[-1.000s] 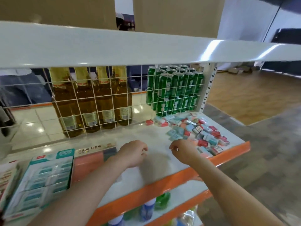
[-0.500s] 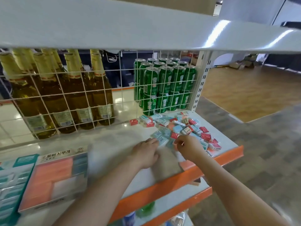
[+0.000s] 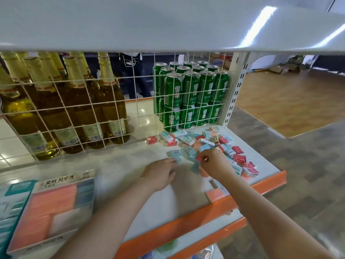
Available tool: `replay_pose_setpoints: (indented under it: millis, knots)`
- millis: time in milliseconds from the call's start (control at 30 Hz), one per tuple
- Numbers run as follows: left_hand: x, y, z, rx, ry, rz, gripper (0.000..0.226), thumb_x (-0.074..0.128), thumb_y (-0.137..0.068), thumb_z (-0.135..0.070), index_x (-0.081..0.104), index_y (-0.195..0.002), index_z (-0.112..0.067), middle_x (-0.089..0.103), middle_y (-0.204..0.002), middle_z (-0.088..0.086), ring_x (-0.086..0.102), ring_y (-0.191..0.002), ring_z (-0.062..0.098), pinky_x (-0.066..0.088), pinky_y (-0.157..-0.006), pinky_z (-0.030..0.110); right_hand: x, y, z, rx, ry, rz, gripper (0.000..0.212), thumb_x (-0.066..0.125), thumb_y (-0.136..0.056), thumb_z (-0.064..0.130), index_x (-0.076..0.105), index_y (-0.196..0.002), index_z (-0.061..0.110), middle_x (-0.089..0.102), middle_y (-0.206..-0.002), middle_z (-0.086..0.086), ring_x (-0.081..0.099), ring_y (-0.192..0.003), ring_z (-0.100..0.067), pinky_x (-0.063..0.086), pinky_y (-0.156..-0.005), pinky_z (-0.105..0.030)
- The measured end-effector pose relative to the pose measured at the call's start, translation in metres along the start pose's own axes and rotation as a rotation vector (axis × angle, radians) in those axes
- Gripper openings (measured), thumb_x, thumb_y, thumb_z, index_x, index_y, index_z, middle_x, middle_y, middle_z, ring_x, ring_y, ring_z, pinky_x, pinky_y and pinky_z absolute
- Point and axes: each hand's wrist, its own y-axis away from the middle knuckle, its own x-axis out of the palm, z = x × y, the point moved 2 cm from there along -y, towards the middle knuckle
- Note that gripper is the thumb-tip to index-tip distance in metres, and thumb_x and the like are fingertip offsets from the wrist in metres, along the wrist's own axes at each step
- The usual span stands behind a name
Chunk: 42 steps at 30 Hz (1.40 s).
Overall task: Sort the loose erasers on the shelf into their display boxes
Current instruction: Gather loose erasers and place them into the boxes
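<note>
A pile of loose erasers (image 3: 209,144) in red, light blue and salmon wrappers lies at the right end of the white shelf (image 3: 130,165). My right hand (image 3: 216,165) is at the pile's near edge, its curled fingers pinching a red eraser (image 3: 199,157). Just left of it, my left hand (image 3: 160,174) touches a light blue eraser (image 3: 176,159) with its fingertips. Two display boxes stand at the shelf's left end: a salmon-coloured box (image 3: 52,204) with Korean lettering and, beside it, a teal box (image 3: 11,206) cut off by the frame.
A white wire grid (image 3: 130,113) backs the shelf; behind it stand amber glass bottles (image 3: 78,109) and stacked green cans (image 3: 190,98). Another shelf (image 3: 168,25) hangs close overhead. The front lip is orange (image 3: 186,221), with a lower shelf below it. Open floor lies to the right.
The view has swung to the right and closer to the pile. Both hands moved right from the middle of the shelf into the erasers, and the right hand has pinched a red one.
</note>
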Motion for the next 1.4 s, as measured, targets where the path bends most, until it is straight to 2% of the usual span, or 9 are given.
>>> replay_pose_setpoints:
  millis: [133,267,533,667,867,1033,1100,1233,1400]
  knots:
    - [-0.006,0.009,0.017,-0.073,0.020,-0.042,0.033,0.043,-0.095,-0.029,0.057,-0.122,-0.017,0.052,-0.126,0.001,0.052,-0.115,0.021,0.045,-0.090,0.031,0.008,-0.005,0.014,-0.053,0.003,0.052,0.035,0.046,-0.089,0.010,0.062,-0.120,0.013,0.060,-0.120,-0.007,0.059,-0.099,-0.024,0.044,-0.076,-0.026]
    - [-0.011,0.022,0.033,-0.168,0.004,-0.117,0.028,0.047,-0.094,-0.033,0.063,-0.106,-0.014,0.055,-0.107,0.001,0.057,-0.096,0.020,0.042,-0.073,0.027,0.016,-0.009,0.033,-0.144,0.001,0.111,0.041,0.048,-0.090,0.012,0.052,-0.131,0.016,0.048,-0.138,-0.005,0.051,-0.120,-0.023,0.040,-0.097,-0.028]
    - [-0.018,0.046,0.056,-0.305,0.072,-0.193,0.028,0.059,-0.088,-0.035,0.066,-0.102,-0.012,0.055,-0.110,0.002,0.056,-0.098,0.021,0.044,-0.081,0.029,0.043,-0.017,0.061,-0.192,0.136,0.252,0.056,0.041,-0.094,0.008,0.022,-0.146,0.009,0.023,-0.152,-0.011,0.024,-0.140,-0.028,0.023,-0.112,-0.034]
    - [-0.012,0.053,0.065,-0.375,0.147,-0.233,0.027,0.064,-0.085,-0.032,0.063,-0.106,-0.014,0.056,-0.116,0.001,0.055,-0.105,0.020,0.044,-0.085,0.028,0.046,-0.018,0.063,-0.159,0.124,0.208,0.057,0.041,-0.088,0.001,0.029,-0.143,0.011,0.032,-0.145,-0.011,0.031,-0.134,-0.029,0.033,-0.105,-0.035]
    - [-0.015,0.060,0.069,-0.414,0.139,-0.244,0.022,0.058,-0.087,-0.022,0.057,-0.109,-0.017,0.058,-0.116,0.000,0.055,-0.106,0.018,0.043,-0.085,0.028,0.048,-0.017,0.059,-0.213,0.171,0.176,0.032,0.050,-0.090,0.018,0.058,-0.120,0.013,0.047,-0.121,-0.010,0.048,-0.114,-0.030,0.042,-0.093,-0.032]
    - [-0.017,0.065,0.064,-0.409,0.096,-0.235,0.030,0.053,-0.087,-0.023,0.059,-0.115,-0.016,0.058,-0.116,0.001,0.055,-0.105,0.019,0.041,-0.083,0.026,0.040,-0.008,0.060,-0.169,0.212,0.162,0.033,0.045,-0.095,0.031,0.058,-0.118,0.012,0.056,-0.117,-0.009,0.054,-0.107,-0.026,0.043,-0.085,-0.030]
    - [-0.019,0.067,0.063,-0.413,0.092,-0.239,0.026,0.052,-0.088,-0.025,0.061,-0.110,-0.015,0.060,-0.108,0.002,0.056,-0.097,0.019,0.040,-0.075,0.026,0.038,-0.001,0.060,-0.169,0.197,0.151,0.035,0.045,-0.094,0.030,0.054,-0.124,0.015,0.057,-0.118,-0.007,0.055,-0.107,-0.024,0.044,-0.082,-0.028]
    - [-0.020,0.069,0.062,-0.422,0.087,-0.231,0.012,0.049,-0.088,-0.021,0.054,-0.081,-0.014,0.057,-0.087,0.004,0.048,-0.077,0.018,0.033,-0.064,0.027,0.035,0.012,0.058,-0.145,0.135,0.140,0.032,0.045,-0.091,0.017,0.057,-0.120,0.011,0.060,-0.117,-0.008,0.057,-0.104,-0.024,0.045,-0.082,-0.028]
    - [-0.021,0.068,0.061,-0.501,0.494,-0.346,0.003,0.061,-0.082,-0.013,0.064,-0.082,-0.013,0.059,-0.078,0.000,0.055,-0.077,0.017,0.038,-0.061,0.024,0.031,0.023,0.054,-0.077,-0.059,0.103,0.032,0.042,-0.091,0.008,0.061,-0.116,0.011,0.062,-0.116,-0.006,0.057,-0.103,-0.023,0.042,-0.082,-0.026]
